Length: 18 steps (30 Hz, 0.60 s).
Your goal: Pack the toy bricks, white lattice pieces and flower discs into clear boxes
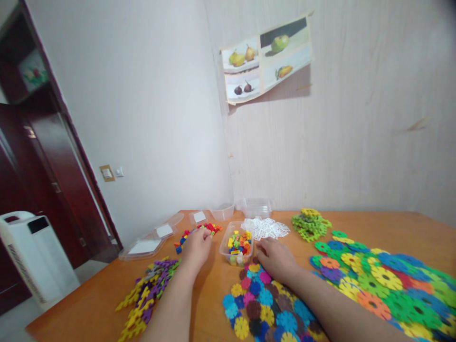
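Observation:
My left hand (197, 244) is closed in a pinch over the pile of small red and blue building bricks (213, 228); whatever lies between the fingertips is hidden. Just right of it stands a clear plastic box (223, 247) with yellow, orange and red building bricks (238, 242) inside. Close to the box's right side, my right hand (275, 255) has its fingers curled downward and together, their tips out of sight. Small flower-shaped plastic discs (265, 297) in blue, yellow, brown and pink spread under and below that hand.
White lattice pieces (265, 228) lie behind the box. Green interlocking pieces (309, 227) are heaped farther right, beside large coloured discs (384, 280). Purple and yellow pieces (149, 294) lie left. Clear lids (146, 246) and empty containers (256, 207) stand along the back and left edge.

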Tool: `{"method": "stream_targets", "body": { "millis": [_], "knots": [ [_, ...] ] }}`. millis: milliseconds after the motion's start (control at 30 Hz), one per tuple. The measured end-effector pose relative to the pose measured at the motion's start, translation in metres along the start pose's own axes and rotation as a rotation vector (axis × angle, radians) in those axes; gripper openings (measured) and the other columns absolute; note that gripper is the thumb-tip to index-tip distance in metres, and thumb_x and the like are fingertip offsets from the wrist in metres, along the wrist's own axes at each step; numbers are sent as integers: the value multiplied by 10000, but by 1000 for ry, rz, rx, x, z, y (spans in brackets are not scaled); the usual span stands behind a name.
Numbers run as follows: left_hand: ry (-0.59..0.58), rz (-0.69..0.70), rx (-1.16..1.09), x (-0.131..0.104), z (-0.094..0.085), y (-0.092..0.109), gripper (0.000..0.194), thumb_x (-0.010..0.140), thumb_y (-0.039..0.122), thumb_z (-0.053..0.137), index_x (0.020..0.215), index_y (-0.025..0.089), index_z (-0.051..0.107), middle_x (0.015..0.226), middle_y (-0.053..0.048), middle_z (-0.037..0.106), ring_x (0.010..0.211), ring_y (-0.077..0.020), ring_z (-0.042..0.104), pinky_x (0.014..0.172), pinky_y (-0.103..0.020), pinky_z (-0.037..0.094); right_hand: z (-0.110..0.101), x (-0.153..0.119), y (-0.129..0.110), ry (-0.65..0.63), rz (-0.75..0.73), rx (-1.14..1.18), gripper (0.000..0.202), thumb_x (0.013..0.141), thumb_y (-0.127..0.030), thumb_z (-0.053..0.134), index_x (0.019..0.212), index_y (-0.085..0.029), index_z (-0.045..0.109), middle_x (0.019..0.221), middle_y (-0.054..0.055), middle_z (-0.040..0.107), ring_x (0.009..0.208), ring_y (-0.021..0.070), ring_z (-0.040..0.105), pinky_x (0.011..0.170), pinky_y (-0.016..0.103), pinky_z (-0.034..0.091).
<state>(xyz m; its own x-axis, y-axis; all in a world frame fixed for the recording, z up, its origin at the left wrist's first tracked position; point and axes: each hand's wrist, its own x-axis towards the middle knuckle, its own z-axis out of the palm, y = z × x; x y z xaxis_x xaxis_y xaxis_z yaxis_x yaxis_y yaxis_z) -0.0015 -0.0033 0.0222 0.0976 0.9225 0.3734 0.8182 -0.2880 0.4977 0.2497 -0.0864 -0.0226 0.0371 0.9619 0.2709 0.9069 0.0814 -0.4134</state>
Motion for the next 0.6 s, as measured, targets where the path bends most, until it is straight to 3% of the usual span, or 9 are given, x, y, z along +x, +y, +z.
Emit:
{"method": "stream_targets", "body": {
  "millis": [100,200,333,500,600],
  "knots": [
    [90,38,-478,3,-4,4,370,886,376,517,1162,177,663,1162,-105,715,1036,-210,661,887,-318,494,0,0,0,6,0,-5,220,906,-321,509,925,-223,705,1041,78,688,989,222,597,760,295,344],
    [175,-62,-551,4,-9,-8,376,886,415,499,1133,186,666,1101,-90,731,972,-210,677,825,-312,510,0,0,0,15,-4,-8,225,907,-321,503,912,-218,704,1034,80,687,982,225,598,756,298,340],
    [214,-198,-257,6,-14,-35,282,877,323,456,999,195,677,946,-77,744,851,-209,681,708,-290,489,1,0,0,8,-11,-9,248,924,-337,486,904,-214,701,1021,79,685,982,224,599,762,300,338],
    [-62,-148,245,3,-12,-42,160,825,284,508,764,215,638,787,-79,715,752,-232,657,640,-299,428,0,0,0,-5,-7,-2,229,910,-309,495,919,-220,705,1051,79,681,1017,224,592,774,298,339],
    [-131,-147,320,-1,-9,-43,87,764,272,577,697,229,612,721,-74,692,713,-247,648,640,-315,421,1,-1,1,6,-6,-2,232,910,-307,487,913,-218,702,1044,79,682,1010,223,595,772,298,339]
  ]
}}
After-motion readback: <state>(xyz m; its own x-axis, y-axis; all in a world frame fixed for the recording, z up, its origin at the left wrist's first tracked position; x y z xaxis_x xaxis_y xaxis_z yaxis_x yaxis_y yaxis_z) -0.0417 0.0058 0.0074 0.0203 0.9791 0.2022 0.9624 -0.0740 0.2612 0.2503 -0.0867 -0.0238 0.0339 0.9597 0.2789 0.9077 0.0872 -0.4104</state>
